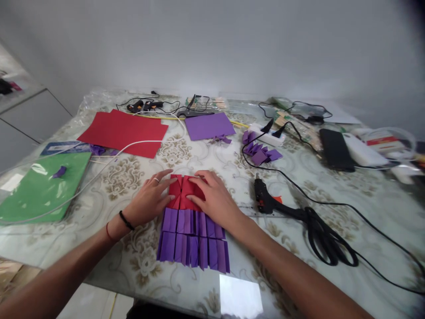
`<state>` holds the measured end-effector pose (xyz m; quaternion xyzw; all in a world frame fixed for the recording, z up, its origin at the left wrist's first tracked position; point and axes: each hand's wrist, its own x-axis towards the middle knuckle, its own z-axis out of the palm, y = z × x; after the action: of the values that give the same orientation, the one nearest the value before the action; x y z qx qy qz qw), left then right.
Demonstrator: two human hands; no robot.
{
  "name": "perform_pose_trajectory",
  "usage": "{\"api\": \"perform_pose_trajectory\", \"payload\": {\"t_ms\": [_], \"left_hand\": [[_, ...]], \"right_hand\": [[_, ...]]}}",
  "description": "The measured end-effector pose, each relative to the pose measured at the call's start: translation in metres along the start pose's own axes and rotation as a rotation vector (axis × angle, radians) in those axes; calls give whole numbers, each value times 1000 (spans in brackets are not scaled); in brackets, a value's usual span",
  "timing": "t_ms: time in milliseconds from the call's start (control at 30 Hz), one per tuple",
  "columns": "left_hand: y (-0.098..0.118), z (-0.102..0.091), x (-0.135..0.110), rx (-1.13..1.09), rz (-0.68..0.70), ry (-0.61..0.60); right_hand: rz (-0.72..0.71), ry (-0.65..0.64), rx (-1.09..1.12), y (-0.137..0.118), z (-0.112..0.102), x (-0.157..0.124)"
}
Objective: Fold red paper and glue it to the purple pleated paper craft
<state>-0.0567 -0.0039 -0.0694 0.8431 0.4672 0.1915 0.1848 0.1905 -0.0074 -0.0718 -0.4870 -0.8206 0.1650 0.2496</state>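
Pale wall [212, 48] backs a patterned counter [139, 261], with red sheets [126, 133] beyond the left hand [151, 195]. Purple folded papers [192, 243] lie in rows just nearer the body than the hands; scissors [328, 239] sit right of the right hand [215, 197]. Apart, fingers spread, both hands touch the red folded paper [186, 188] between them. Aligning it with the purple seems in hand; the next move likely calls for light, even pressure.

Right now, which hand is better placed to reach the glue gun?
Probably the right hand: the glue gun lies on its side, nearer to it than to the left hand, across the folded red paper. Both hands are on that paper.
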Motion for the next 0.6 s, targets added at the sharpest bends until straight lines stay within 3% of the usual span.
{"api": "perform_pose_trajectory", "payload": {"t_ms": [300, 600], "left_hand": [[-6, 0, 6, 45, 192, -52], [-4, -7, 18, 40, 259, -97]], "right_hand": [[-171, -56, 3, 2, -3, 4], [-199, -116, -31, 7, -4, 8]]}}
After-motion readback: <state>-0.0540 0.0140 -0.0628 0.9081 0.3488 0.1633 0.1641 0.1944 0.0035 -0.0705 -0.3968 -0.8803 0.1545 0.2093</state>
